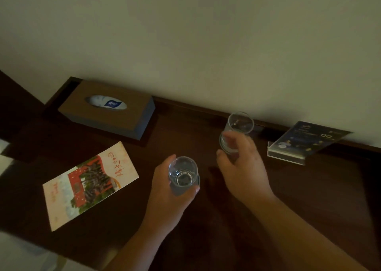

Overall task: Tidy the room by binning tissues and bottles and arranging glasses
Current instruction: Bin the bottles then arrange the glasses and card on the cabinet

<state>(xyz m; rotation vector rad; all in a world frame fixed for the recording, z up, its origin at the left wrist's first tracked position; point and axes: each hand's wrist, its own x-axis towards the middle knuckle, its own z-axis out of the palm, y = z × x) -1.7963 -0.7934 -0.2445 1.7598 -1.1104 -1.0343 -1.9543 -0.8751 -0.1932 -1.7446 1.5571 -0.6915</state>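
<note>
A pale wall (pixel 206 33) fills the upper half of the view, from nine o'clock across to three. Below it a dark wooden desk (pixel 309 198) runs along the wall's foot and takes up the lower half.

At ten o'clock a brown tissue box (pixel 132 116) lies flat on the desk, close to the wall, with a white and blue pack showing through its oval slot. At eight o'clock, nearer the person, a printed leaflet (pixel 90 185) in red, green and white lies flat and skewed on the desk, apart from the box. At three o'clock a clear stand with a dark blue card (pixel 307 141) sits at the wall, the card leaning back.

Two bare forearms come in from five and six o'clock. The left hand (pixel 169 196), just below centre, has fingers and thumb curled round a clear glass. The right hand (pixel 243 167), at two o'clock from the left one and apart from it, wraps its fingers round the lower part of a second glass, thumb on the near side.

The left glass (pixel 183 172) is seen from above, mouth up. The right glass (pixel 239 128) is at four o'clock from the box and nine o'clock from the stand, rim close to the wall. Whether either glass rests on the desk or is lifted cannot be told.
</note>
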